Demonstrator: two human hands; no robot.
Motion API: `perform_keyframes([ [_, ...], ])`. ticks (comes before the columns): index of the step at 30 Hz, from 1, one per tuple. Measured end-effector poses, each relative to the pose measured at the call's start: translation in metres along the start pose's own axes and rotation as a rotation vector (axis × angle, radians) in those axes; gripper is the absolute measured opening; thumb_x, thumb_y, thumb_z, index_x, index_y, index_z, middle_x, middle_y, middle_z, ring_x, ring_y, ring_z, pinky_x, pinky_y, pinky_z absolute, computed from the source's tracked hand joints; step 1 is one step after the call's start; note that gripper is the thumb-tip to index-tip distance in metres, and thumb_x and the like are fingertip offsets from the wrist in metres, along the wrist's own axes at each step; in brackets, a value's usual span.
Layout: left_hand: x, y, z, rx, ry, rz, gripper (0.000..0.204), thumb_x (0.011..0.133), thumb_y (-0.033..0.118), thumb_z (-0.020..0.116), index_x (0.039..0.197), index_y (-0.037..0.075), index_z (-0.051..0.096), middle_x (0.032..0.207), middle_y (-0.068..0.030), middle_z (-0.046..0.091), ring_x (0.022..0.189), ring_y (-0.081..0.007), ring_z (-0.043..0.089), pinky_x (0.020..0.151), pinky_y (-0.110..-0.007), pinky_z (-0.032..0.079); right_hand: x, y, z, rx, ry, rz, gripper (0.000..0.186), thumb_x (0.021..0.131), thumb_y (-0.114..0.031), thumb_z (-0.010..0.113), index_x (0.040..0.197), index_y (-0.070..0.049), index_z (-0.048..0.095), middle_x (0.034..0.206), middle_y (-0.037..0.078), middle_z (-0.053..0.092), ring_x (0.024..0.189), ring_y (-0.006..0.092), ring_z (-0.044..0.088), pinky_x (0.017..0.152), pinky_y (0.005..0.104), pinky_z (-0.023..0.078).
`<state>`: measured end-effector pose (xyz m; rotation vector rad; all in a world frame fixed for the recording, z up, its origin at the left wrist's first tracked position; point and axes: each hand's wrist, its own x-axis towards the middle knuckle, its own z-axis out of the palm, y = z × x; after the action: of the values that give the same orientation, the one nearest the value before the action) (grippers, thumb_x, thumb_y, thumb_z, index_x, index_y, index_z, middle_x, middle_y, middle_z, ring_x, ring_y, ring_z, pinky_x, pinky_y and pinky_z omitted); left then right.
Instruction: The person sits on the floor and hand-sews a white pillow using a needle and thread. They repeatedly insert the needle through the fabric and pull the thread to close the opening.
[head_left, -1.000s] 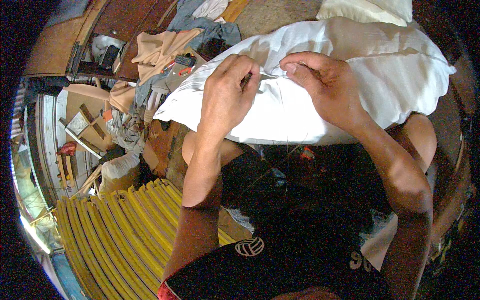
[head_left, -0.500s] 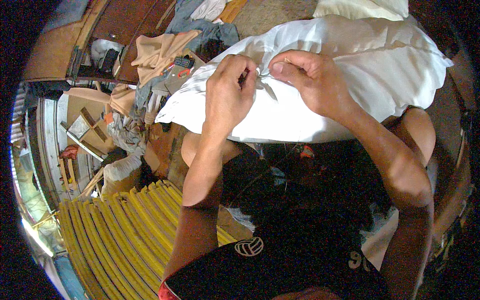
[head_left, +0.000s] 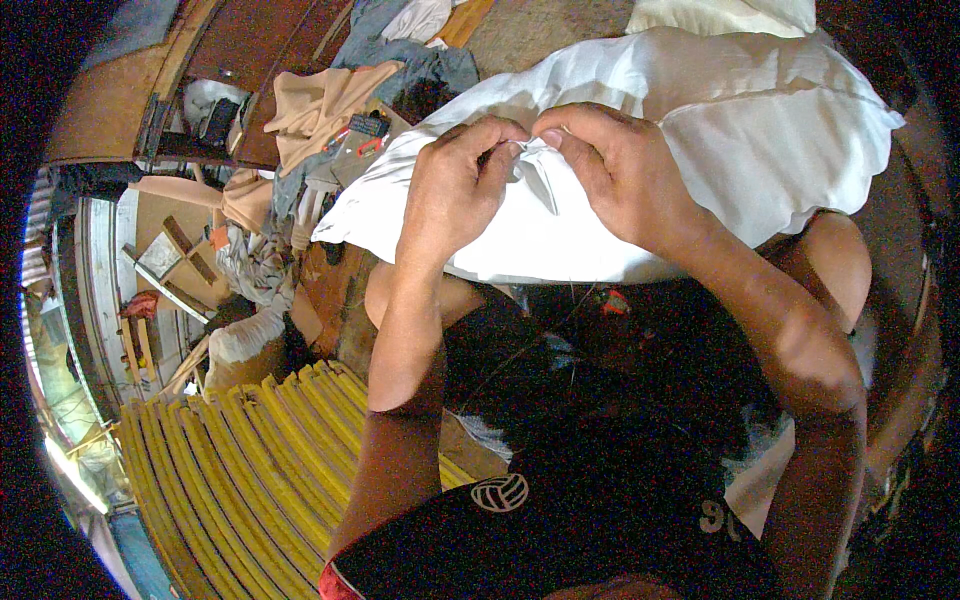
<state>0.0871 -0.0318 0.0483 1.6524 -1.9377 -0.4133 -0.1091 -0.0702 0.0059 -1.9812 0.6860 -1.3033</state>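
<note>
A plump white pillow (head_left: 570, 225) lies across my knees, its long seam running toward the right. My left hand (head_left: 455, 185) pinches a fold of its cloth between thumb and forefinger. Close beside it, my right hand (head_left: 625, 175) grips the same gathered fold, thumb against bent forefinger, so the cloth is drawn up into a small peak between both hands. Whether a needle or thread is between the fingertips is too small to tell.
Yellow slatted seating (head_left: 240, 480) is at my left. A tan cloth (head_left: 325, 105) and a dark remote-like object (head_left: 369, 124) lie beyond the pillow's left end. Another pale pillow (head_left: 725, 15) is at the far edge. Wooden frame pieces (head_left: 170, 265) lean at the left.
My hands have come closer together, and the right one has turned its fingers down onto the cloth. The fold between them is now pulled up more.
</note>
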Motion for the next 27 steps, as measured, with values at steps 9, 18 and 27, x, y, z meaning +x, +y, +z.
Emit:
perform_keyframes([
  [9, -0.002, 0.007, -0.001, -0.066, 0.022, -0.067, 0.011, 0.09, 0.009, 0.069, 0.099, 0.003, 0.07, 0.084, -0.0149, 0.071, 0.073, -0.0294, 0.067, 0.067, -0.039, 0.053, -0.001, 0.001, 0.008, 0.068, -0.015, 0.082, 0.018, 0.102, -0.015, 0.058, 0.108, 0.0, 0.069, 0.095, 0.012, 0.073, 0.087, 0.0175, 0.07, 0.077, 0.0325, 0.055],
  [18, -0.012, 0.016, -0.007, 0.271, 0.105, 0.21, 0.016, 0.085, 0.018, 0.076, 0.092, 0.003, 0.075, 0.091, -0.0145, 0.073, 0.086, -0.0339, 0.064, 0.082, -0.042, 0.05, 0.011, 0.018, -0.005, 0.225, -0.032, 0.339, 0.026, 0.105, -0.021, 0.054, 0.111, 0.0, 0.068, 0.098, 0.008, 0.072, 0.091, 0.0146, 0.07, 0.082, 0.0295, 0.058],
  [27, -0.009, 0.014, -0.004, 0.239, 0.037, 0.138, 0.016, 0.085, 0.02, 0.076, 0.091, 0.005, 0.078, 0.086, -0.013, 0.074, 0.084, -0.032, 0.063, 0.085, -0.041, 0.048, 0.015, 0.02, -0.007, 0.141, -0.076, 0.358, 0.027, 0.106, -0.021, 0.053, 0.112, 0.001, 0.066, 0.099, 0.009, 0.071, 0.091, 0.0161, 0.071, 0.081, 0.0295, 0.059],
])
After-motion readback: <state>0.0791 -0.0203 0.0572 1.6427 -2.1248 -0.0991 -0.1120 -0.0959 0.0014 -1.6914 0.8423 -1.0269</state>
